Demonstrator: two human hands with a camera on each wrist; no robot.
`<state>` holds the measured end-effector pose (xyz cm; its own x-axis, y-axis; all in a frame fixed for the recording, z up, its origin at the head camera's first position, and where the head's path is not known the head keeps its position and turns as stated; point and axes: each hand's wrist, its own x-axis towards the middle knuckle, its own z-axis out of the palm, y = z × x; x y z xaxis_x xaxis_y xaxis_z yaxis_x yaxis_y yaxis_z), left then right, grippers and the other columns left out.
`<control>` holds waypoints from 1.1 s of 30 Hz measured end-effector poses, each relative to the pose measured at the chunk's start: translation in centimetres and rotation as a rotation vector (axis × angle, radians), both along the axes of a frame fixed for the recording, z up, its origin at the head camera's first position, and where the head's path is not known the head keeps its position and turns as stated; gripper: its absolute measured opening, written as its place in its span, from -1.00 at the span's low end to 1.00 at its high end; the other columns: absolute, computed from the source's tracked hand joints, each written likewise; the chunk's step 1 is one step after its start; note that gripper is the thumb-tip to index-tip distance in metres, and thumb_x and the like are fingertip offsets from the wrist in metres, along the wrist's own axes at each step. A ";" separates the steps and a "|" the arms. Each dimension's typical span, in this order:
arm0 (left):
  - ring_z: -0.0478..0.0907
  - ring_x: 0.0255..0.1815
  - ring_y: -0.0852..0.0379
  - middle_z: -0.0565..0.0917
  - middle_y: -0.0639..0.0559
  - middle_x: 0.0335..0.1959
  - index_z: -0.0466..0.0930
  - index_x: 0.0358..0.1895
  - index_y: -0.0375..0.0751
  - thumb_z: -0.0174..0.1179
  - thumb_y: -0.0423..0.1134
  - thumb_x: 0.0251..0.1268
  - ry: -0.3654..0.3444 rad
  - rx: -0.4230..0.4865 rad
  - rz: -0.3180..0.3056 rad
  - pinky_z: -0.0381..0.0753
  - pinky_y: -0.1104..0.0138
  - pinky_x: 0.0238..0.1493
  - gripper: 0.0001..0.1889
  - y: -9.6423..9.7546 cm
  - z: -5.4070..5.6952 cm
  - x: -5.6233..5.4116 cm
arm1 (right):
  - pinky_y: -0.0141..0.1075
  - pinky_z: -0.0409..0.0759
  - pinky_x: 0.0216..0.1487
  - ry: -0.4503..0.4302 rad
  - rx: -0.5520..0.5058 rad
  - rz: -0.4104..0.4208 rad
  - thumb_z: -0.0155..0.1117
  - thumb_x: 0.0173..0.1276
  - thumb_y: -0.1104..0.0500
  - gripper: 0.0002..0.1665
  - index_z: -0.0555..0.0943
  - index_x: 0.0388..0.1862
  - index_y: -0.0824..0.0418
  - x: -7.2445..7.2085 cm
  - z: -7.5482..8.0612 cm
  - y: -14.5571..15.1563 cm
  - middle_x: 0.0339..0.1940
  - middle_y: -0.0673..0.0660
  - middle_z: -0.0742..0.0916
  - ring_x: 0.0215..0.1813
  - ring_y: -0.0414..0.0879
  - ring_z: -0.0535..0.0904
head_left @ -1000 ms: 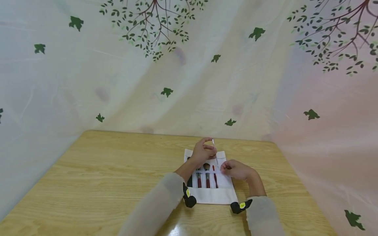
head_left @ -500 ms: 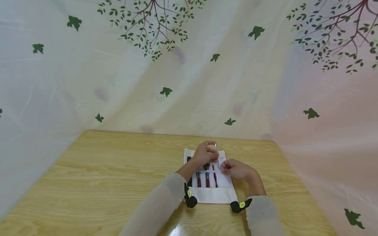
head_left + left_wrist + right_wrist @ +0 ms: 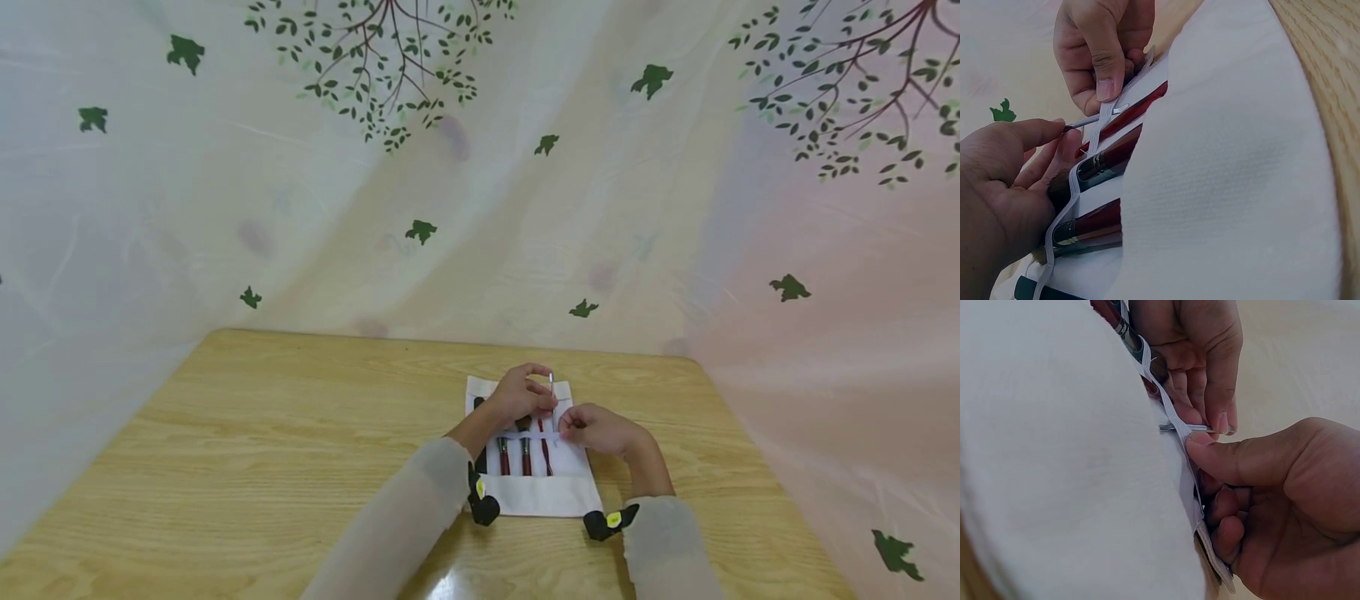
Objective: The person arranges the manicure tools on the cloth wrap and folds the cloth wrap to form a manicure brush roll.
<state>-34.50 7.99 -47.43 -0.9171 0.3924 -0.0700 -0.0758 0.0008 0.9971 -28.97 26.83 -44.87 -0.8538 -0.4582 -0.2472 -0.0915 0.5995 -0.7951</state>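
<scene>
My left hand (image 3: 517, 396) pinches a thin silver rod-like tool (image 3: 1082, 121) between thumb and fingers. The tool's lower end passes under a white elastic band (image 3: 1074, 181), as the right wrist view also shows. Beside it, my right hand (image 3: 600, 431) grips that band between thumb and curled fingers, close to the tool. The band runs across a white cloth brush roll (image 3: 536, 497). Under the band sit a slender red tool (image 3: 1129, 115) and two red-handled brushes, a nearer brush (image 3: 1094, 226) and a farther brush (image 3: 1112, 156), their lower ends hidden in the pocket.
A dark green item (image 3: 1035, 289) lies at the roll's left side, under the band. The roll rests on a wooden table (image 3: 262, 467), toward its right half. Behind the table hangs a pale curtain (image 3: 337, 267) printed with leaves and branches.
My left hand has shifted slightly right and toward me, lowering the thin tool so its end goes under the band. The right hand has stayed nearly still at the band.
</scene>
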 end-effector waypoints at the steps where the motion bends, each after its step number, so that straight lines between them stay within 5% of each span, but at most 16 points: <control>1: 0.70 -0.36 0.12 0.69 -0.15 -0.23 0.44 0.36 -0.34 0.31 -0.59 0.28 0.001 -0.003 -0.005 0.73 0.32 -0.31 -0.43 0.0 0.0 0.0 | -0.22 0.33 -0.19 0.000 -0.001 -0.002 0.16 0.51 0.35 -0.95 0.57 -0.18 0.33 0.0 0.0 0.0 -0.36 0.05 0.50 -0.22 -0.05 0.40; 33: 0.67 -0.41 0.12 0.71 -0.10 -0.28 0.57 0.08 -0.37 0.36 -0.54 0.23 -0.009 -0.078 -0.061 0.67 0.34 -0.34 -0.65 -0.3 -0.1 -0.3 | -0.27 0.32 -0.22 0.012 0.031 0.004 0.12 0.52 0.37 -0.91 0.57 -0.22 0.31 -0.1 -0.1 -0.1 -0.38 0.04 0.51 -0.25 -0.07 0.39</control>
